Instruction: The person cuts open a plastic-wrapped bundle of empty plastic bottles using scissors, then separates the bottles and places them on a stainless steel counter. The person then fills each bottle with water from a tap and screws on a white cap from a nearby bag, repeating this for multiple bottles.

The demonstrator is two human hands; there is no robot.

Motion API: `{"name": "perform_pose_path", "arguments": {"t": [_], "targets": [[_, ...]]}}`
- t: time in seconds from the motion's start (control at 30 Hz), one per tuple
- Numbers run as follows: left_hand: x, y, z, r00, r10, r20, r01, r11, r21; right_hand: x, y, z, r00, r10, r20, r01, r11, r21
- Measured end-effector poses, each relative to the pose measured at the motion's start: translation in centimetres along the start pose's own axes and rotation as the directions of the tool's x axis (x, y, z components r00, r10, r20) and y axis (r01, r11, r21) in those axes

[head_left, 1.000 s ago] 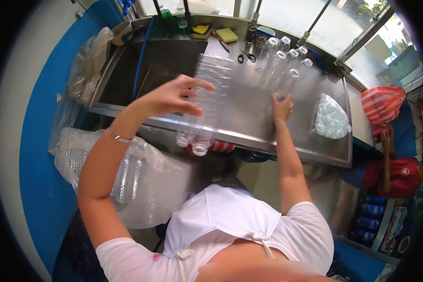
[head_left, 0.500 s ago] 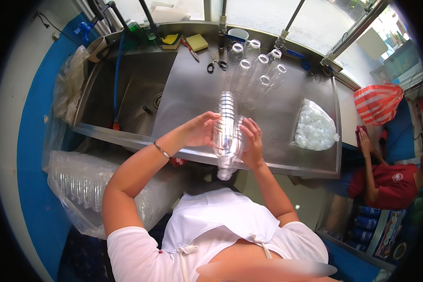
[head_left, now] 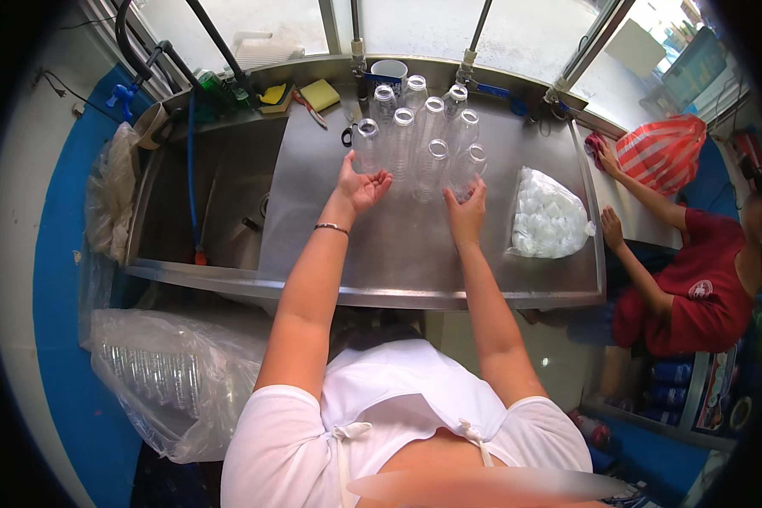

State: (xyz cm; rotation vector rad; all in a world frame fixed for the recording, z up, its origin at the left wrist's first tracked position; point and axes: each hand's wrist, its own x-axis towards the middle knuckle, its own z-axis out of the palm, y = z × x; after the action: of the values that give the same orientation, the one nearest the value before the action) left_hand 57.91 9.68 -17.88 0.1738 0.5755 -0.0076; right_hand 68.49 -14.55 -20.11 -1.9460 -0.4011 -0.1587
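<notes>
Stainless steel makes up the one long counter (head_left: 406, 245) under both hands, with a single sink basin (head_left: 229, 195) set well to the left of the left hand (head_left: 364, 188). One other person, in a red shirt (head_left: 711, 279), is well off to the right of the right hand (head_left: 467, 212). One big clear plastic sack (head_left: 173, 381), the bottles inside it too crowded for me to count, lies lower and left of the left hand. One red-and-white striped bag (head_left: 662, 152) sits far right of the right hand; one clear bag of white pieces (head_left: 550, 216) rests nearer, on that same side. Nine clear bottles (head_left: 433, 165) stand upright, clustered just beyond and between the two hands. The left hand is wide, fingers loosely curled, beside the leftmost bottle; I can't tell if they touch. The right hand has thumb and fingers apart at the base of the rightmost bottle, and whether they grip it I can't tell. Beyond the left hand lie one yellow sponge (head_left: 319, 95) and one red-handled tool (head_left: 311, 110).
</notes>
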Motion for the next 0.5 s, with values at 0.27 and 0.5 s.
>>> {"name": "perform_pose_path", "arguments": {"t": [0.27, 0.5], "targets": [[1.6, 1.2, -1.8, 0.996, -0.026, 0.083, 0.019, 0.996, 0.081, -3.9, -0.5, -2.6, 1.0, 0.0, -0.026, -0.003, 0.994, -0.109], [0.8, -5.3, -3.3, 0.891, 0.439, -0.116, -0.397, 0.877, 0.273, -20.5, -1.9, -13.3, 0.982, 0.186, -0.009, -0.186, 0.982, 0.043]]}}
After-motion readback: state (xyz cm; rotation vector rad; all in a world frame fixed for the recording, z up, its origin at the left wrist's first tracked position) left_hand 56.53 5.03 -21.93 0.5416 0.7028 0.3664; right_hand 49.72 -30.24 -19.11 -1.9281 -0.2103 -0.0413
